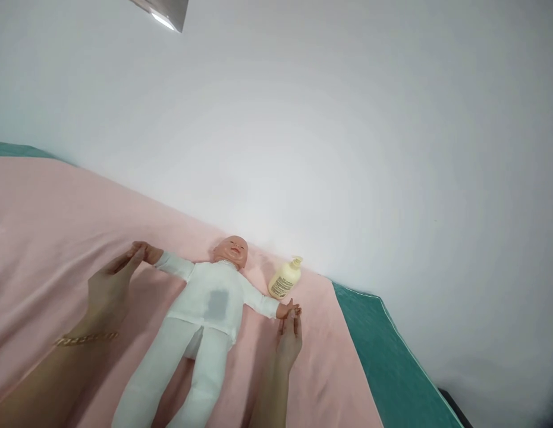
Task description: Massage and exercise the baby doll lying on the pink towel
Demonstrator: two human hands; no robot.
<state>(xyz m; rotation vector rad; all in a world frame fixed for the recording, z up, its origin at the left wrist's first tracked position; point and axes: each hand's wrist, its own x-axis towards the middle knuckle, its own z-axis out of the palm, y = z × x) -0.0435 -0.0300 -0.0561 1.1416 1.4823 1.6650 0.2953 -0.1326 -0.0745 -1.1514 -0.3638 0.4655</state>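
Note:
A baby doll [191,297] in a white cloth suit lies on its back on a pink sheet, both arms stretched out sideways. At the left, my left hand [110,285] is closed on the doll's hand, thumb and fingers pinched together. On the other side, my right hand [289,339] pinches the doll's other hand from below. A grey patch marks the doll's chest. Close above my right hand, a pale yellow pump bottle [286,278] leans at a tilt on the sheet, printed text on its side.
The pink sheet [330,356] covers a green surface [383,345] that shows at the right and far left edges. A white wall [348,131] rises directly behind the doll's head. A lamp-like fixture [167,12] hangs at the top left.

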